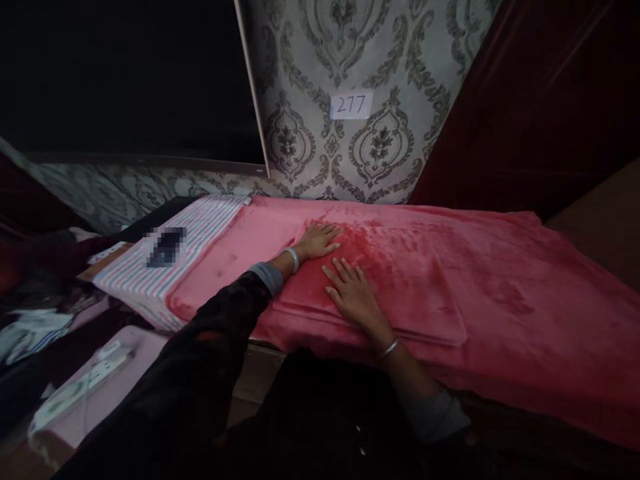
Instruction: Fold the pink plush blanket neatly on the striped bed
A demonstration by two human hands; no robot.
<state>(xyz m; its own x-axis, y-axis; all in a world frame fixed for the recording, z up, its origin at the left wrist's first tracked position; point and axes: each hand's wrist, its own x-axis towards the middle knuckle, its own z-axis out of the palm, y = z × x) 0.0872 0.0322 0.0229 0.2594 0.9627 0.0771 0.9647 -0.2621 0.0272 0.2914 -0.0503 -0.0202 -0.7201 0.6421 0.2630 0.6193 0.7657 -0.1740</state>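
A folded piece of red plush fabric (415,293) lies flat on a larger pink-red plush cover (520,267). My left hand (319,241) rests palm down near its far left part, fingers stretched out to the right. Closer to me, my right hand (354,293) lies flat on the same folded fabric with its fingers spread. Neither hand grips anything. A bracelet circles each wrist. Layered edges of the folded fabric show along its front side. What kind of item it is, I cannot tell.
Left on the surface is a striped cloth (210,220) with a pixelated dark object (166,248) on it. A power strip (83,387) sits on a pink stool-like top (145,340) at lower left. Behind are a large dark screen (130,80) and a wall label (351,105) reading 277.
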